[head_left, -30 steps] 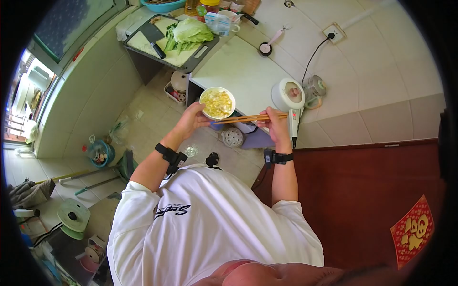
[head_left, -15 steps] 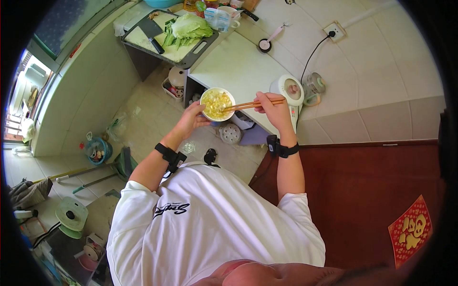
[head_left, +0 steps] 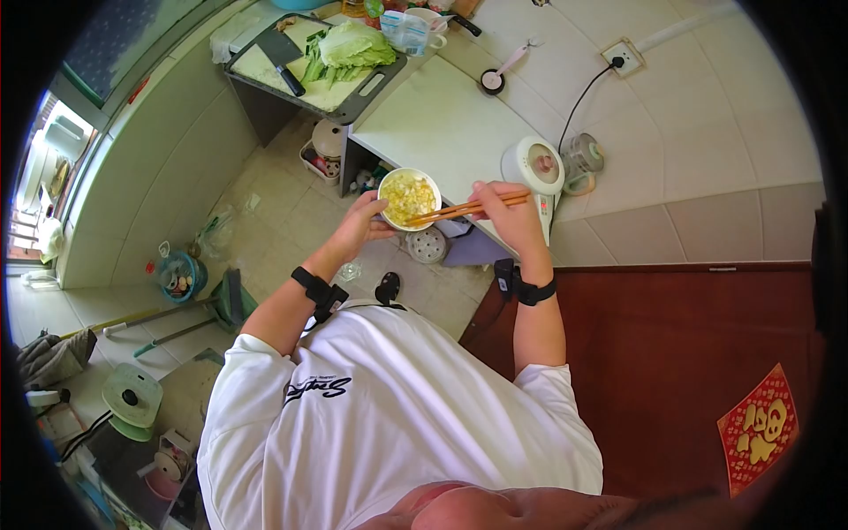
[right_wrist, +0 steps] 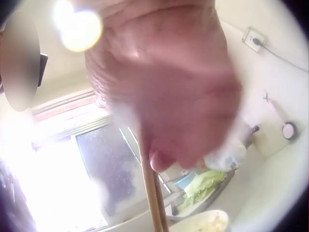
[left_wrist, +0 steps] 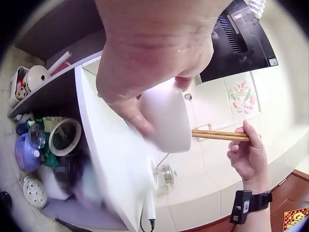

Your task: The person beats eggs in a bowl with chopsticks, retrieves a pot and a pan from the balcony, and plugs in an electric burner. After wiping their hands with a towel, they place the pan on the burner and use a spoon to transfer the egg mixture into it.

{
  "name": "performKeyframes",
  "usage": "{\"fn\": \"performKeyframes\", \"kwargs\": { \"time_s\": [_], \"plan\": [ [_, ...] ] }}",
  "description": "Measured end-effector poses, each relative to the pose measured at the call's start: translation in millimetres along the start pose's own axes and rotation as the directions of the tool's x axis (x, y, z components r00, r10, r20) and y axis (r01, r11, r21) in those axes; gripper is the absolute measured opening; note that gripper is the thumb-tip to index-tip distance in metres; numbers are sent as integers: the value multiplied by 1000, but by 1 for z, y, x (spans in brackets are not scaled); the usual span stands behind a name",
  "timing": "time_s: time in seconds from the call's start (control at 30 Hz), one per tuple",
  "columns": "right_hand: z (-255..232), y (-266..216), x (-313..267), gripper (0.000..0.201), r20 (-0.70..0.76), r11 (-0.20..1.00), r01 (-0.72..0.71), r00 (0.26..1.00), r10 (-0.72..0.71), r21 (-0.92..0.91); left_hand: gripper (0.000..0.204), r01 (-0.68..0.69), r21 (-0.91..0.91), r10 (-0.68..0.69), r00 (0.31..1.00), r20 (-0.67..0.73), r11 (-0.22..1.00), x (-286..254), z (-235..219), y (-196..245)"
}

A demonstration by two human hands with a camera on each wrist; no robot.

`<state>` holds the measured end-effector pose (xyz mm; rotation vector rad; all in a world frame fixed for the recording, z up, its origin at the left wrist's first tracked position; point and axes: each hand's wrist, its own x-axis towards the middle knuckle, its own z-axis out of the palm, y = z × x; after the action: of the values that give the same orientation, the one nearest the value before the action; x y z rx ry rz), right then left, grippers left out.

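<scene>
My left hand [head_left: 360, 225] holds a white bowl [left_wrist: 169, 121] from its left side, thumb by the rim. In the bowl lies a loose yellow-and-white food mix [head_left: 408, 196], wet-looking and lumpy. A pair of wooden chopsticks [head_left: 459, 210] is gripped in my right hand [head_left: 511, 221]. Their tips dip into the food at the bowl's lower right side. In the left wrist view the bowl's outer wall hides its contents. The right wrist view shows the chopsticks [right_wrist: 153, 198] running down from my fingers beside the bowl's edge.
A white counter [head_left: 433, 124] lies beyond the bowl. On it stand a round white appliance [head_left: 533, 166] and a glass jug [head_left: 583, 159]. A grey-rimmed cutting board [head_left: 353, 108] at the back left bears leafy cabbage [head_left: 353, 49] and a knife [head_left: 290, 79].
The right hand first lifted slightly and the chopstick tips went from the bowl's near edge into the food. The bowl has since shifted slightly right and toward me; the tips now sit lower in it.
</scene>
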<state>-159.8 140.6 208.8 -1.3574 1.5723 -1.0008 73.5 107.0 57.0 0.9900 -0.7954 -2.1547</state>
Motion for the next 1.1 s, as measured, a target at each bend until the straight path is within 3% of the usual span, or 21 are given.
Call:
{"fn": "performKeyframes", "kwargs": {
  "time_s": [0.03,0.17,0.23,0.4,0.47,0.57,0.7,0.77,0.8,0.87,1.0,1.1],
  "plan": [
    [-1,4,-2,32,73,999,-37,997,37,-5,44,-2,-13,2,1000,12,1000,0,2,0],
    [-9,9,-1,30,-12,995,37,999,-38,-93,43,6,-15,-6,999,44,1000,-1,1,0],
    [-16,-4,-11,28,-14,999,30,999,-30,44,43,3,-23,-2,999,42,1000,0,0,0],
    [-15,9,-13,27,106,983,56,994,-38,-172,43,-5,-47,7,999,43,999,-2,3,1],
    [-13,-6,-24,26,16,993,69,998,-68,-100,43,-15,-38,17,999,50,999,-3,2,3],
    [-3,-4,-29,26,29,999,41,999,-41,-12,43,-21,-46,23,999,40,999,-1,2,3],
    [-12,-4,-25,26,3,983,79,997,-80,-166,42,-5,-43,7,999,43,999,-1,-1,2],
    [-11,-5,-29,26,-19,993,120,993,-120,-12,41,-16,-56,19,998,61,998,0,-2,2],
    [-11,-4,-27,26,-21,993,119,993,-119,-12,41,-14,-55,17,998,63,998,0,-1,3],
    [-11,0,-23,25,66,981,74,996,-64,-177,41,-13,-50,16,998,54,999,-2,2,4],
    [-17,-7,-22,25,-7,987,97,995,-99,-130,40,-10,-45,13,998,68,999,-4,0,5],
    [-13,-7,-25,23,67,999,-2,998,5,-46,40,-6,-42,9,997,76,999,-2,1,3]
  ]
}}
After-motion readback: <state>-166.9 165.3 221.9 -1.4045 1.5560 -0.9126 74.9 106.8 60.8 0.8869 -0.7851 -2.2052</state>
